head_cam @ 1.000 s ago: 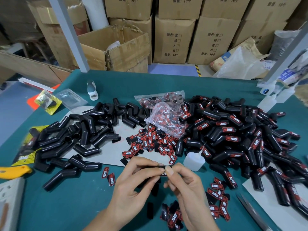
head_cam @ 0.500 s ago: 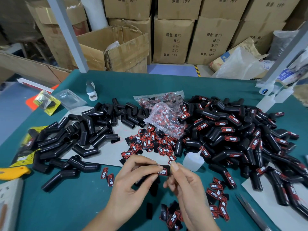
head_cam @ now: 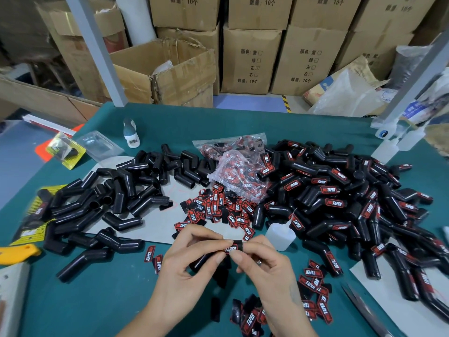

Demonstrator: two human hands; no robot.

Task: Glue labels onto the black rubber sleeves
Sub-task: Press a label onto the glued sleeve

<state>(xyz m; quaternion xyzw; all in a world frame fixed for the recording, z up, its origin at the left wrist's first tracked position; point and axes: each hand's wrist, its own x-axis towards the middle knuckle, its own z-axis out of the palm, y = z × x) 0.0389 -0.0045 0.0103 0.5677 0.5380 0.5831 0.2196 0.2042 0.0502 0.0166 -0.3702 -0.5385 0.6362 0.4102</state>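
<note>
My left hand (head_cam: 192, 266) and my right hand (head_cam: 264, 268) meet over the near middle of the green table (head_cam: 97, 300). Together they pinch one black rubber sleeve (head_cam: 202, 260) that bears a red and black label (head_cam: 232, 248) at its upper end. My right thumb and forefinger press on that label. A heap of bare black sleeves (head_cam: 109, 200) lies to the left. Labelled sleeves (head_cam: 340, 203) are piled to the right. Loose labels (head_cam: 218, 210) are scattered in the middle, and a small glue bottle (head_cam: 279, 235) stands just right of my hands.
A clear bag of labels (head_cam: 238, 171) lies at centre back. More loose labels (head_cam: 313, 285) lie near my right wrist. A yellow cutter (head_cam: 17, 254) sits at the left edge, scissors (head_cam: 364, 310) at the lower right, a white bottle (head_cam: 131, 133) further back. Cardboard boxes (head_cam: 250, 59) stand behind the table.
Both hands have turned the sleeve slightly, so the label end now shows between my fingertips. My right fingers have shifted onto the label. The hands stay in the same spot.
</note>
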